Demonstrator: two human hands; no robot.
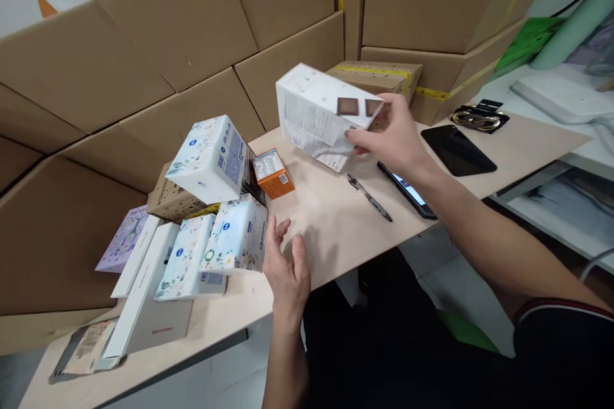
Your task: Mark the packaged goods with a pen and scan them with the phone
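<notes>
- Holds with the right hand (400, 139) a white rectangular cardboard box with fine printed text and two brown square panels (314, 105), pinched at its right end between thumb and fingers.
- Has this box tilted over a pale wood-toned table (330, 239), in front of a brown cardboard carton with yellow tape (374, 70).
- Has the left hand (289, 278) bare of any object, palm turned inward, fingers loosely curved and thumb well apart.
- Has those left fingers just beside a white plastic-wrapped tissue pack with floral print (235, 233); cannot tell whether touching.
- Has a second, similar floral tissue pack (185, 259) lying to the left of that one, and a third floral tissue pack (199, 156) raised above both.
- Has a small orange box with a printed label panel (272, 176) on the table, between the raised pack and the white box.
- Has a grey-and-black pen (369, 197) below the white box, with a black phone with a lit screen (407, 190) just to its right.
- Has a flat black glossy slab (459, 150) farther right, near gold-coloured linked rings on black card (480, 118).
- Has long white boxes (144, 300) at the far left, beside a light-purple printed package (123, 239).
- Has large plain brown cardboard boxes (187, 19) stacked along the back.
</notes>
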